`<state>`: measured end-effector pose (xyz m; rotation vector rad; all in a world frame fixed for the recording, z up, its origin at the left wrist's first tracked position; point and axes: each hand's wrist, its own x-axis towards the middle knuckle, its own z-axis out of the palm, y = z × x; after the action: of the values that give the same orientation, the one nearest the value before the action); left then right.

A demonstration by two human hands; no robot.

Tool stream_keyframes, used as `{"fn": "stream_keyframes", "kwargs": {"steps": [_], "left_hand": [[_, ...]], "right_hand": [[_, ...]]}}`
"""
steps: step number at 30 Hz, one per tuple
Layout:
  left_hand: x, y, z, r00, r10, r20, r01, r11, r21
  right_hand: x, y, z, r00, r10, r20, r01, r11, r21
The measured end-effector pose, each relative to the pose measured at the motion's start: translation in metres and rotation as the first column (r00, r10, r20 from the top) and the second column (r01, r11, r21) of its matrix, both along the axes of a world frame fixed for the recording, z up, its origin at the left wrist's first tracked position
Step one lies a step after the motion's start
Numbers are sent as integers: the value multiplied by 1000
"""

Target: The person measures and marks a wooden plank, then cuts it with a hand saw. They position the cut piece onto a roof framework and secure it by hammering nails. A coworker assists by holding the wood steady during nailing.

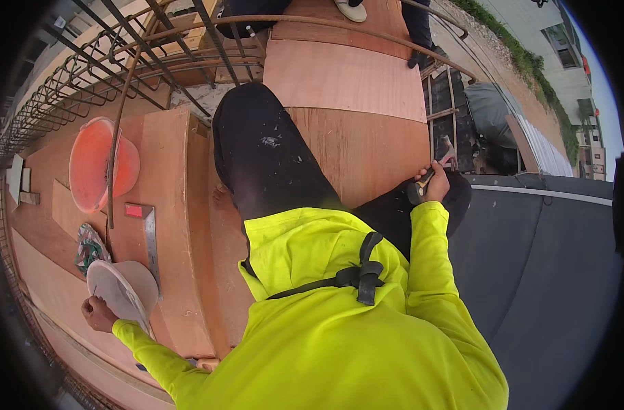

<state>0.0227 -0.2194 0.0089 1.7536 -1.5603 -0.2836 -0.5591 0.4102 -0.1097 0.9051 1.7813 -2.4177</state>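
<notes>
My right hand is wrapped round the handle of a claw hammer, beside my bent right knee. The hammer's head points up and away from me. At the lower left, my left hand is closed in a pinch at the rim of a whitish bucket. A thin nail sticks up from its fingertips. The bucket's contents cannot be made out. Just beyond it lies a camouflage-patterned cloth item. A try square with a red stock and metal blade rests on the plywood next to the bucket.
An orange bucket stands farther off on the left plywood. A bent reinforcing bar rises in front of it, and a rebar cage runs behind. Another person's shoe shows at the top. Dark sheeting covers the right side.
</notes>
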Motion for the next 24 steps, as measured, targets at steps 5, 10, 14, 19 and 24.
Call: {"fn": "stream_keyframes", "kwargs": {"steps": [5,10,14,19,24], "left_hand": [[-149,169,5,660,-607,-442,722,675,152],[-245,283,-6,333,-939,-91,872,269,409],[-280,277,30,29,-982,186,836,126,534],[-372,274,61,-127,-965,230,787,44,615],[-516,341,-8,-98,-960,-262,839,-221,496]], "right_hand": [[11,-8,5,999,43,20,-42,998,-51],[11,-11,8,996,64,64,-59,994,-89],[8,-10,13,996,-32,82,46,983,-175],[3,-1,27,989,-62,135,100,948,-301],[-2,24,46,989,105,108,-59,929,-366]]}}
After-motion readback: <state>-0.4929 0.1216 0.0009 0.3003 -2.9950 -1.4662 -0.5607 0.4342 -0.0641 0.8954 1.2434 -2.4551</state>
